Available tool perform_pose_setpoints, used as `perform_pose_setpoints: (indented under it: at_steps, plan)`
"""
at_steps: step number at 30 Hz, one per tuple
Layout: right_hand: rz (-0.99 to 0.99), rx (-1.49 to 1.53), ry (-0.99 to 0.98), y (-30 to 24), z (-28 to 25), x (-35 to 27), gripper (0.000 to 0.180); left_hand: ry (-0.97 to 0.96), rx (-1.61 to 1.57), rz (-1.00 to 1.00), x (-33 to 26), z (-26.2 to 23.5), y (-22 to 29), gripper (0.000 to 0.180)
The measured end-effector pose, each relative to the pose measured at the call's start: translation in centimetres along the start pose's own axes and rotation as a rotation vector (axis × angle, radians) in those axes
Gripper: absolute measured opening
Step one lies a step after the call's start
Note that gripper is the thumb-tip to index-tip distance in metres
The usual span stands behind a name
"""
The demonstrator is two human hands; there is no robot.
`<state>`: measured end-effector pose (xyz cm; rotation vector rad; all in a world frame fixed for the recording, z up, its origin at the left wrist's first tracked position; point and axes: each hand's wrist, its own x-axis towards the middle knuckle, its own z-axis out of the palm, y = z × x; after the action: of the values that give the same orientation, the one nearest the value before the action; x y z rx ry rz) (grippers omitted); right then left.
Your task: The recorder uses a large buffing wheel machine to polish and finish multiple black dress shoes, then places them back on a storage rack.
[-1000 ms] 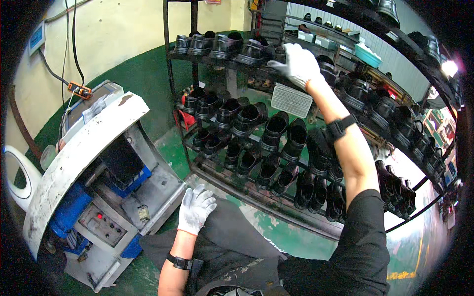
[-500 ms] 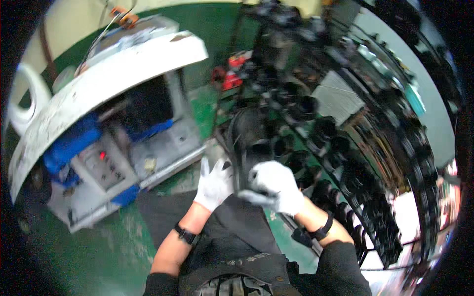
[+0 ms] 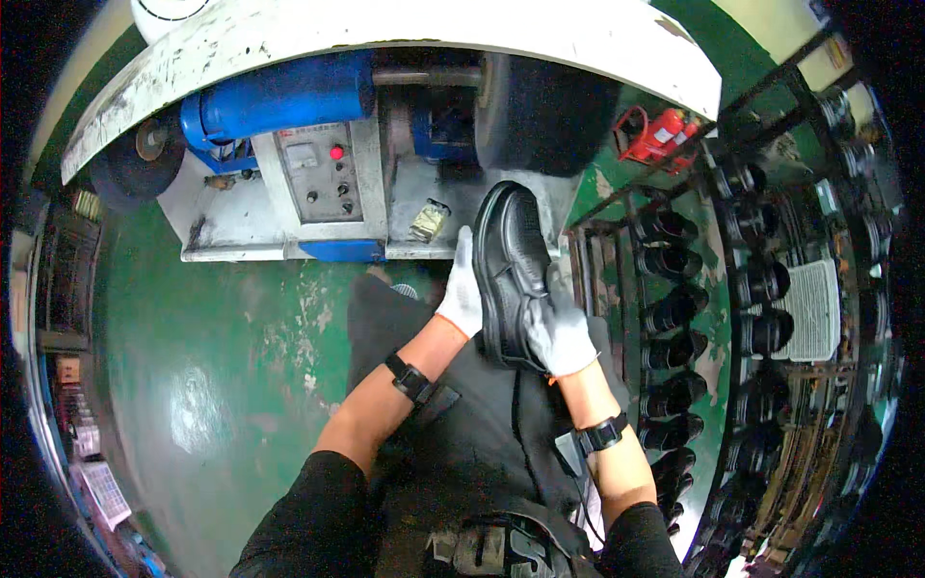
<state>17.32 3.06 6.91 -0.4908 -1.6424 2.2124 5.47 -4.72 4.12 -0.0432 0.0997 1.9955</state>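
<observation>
A black leather shoe [image 3: 511, 260] is between my two gloved hands, its toe pointing away from me and its sole edge facing left. My left hand [image 3: 462, 291], in a white glove, grips it along the sole side, with the fingers partly hidden behind it. At the shoe's opening, my right hand [image 3: 561, 332], also in a white glove and slightly blurred, grips the heel end on the right. Just beyond the toe is a big dark wheel [image 3: 540, 116] on a white-hooded machine [image 3: 385, 24].
The machine carries a blue motor [image 3: 279, 101], a control panel [image 3: 316, 173] with a red button, and a second dark wheel [image 3: 140, 164] at left. A crumpled yellowish piece [image 3: 430, 220] lies on its ledge. Racks of black shoes [image 3: 674, 313] stand right, near red extinguishers [image 3: 665, 130].
My view has turned from the shoe racks toward the machine, which now lies straight ahead. The shoe, blurred and dark before, is now plainly in both hands before the wheel.
</observation>
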Motion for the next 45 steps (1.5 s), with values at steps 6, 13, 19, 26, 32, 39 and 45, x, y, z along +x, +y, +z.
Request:
perform_pose_setpoints:
  at_steps: [6,13,19,26,32,39,45]
  plan:
    - [0.436,0.856,-0.033,-2.1,-1.2,6.5,0.034,-0.079,-0.046,-0.001,4.0,-0.6,2.4,0.075]
    - [0.394,0.831,0.060,0.9,-2.7,12.4,0.031,0.168,0.162,0.069,7.8,-1.2,5.1,0.087]
    - [-0.210,-0.836,0.168,6.3,-6.4,16.0,0.030,0.341,0.275,0.006,10.3,0.6,7.7,0.088]
    - [-0.863,-1.841,-0.060,5.8,-4.7,18.9,0.020,0.328,0.438,0.236,11.6,-0.1,10.6,0.075]
    - [-0.594,-1.585,-0.006,5.8,-6.7,19.5,0.029,0.488,0.452,0.287,12.8,-4.0,12.6,0.062]
    - [-0.302,-1.244,0.059,5.7,-7.9,18.9,0.041,0.445,0.371,0.302,12.7,-5.7,12.2,0.052]
    - [-0.273,-1.437,0.077,3.6,-4.6,18.6,0.040,0.447,0.431,0.368,12.3,-5.9,10.5,0.049]
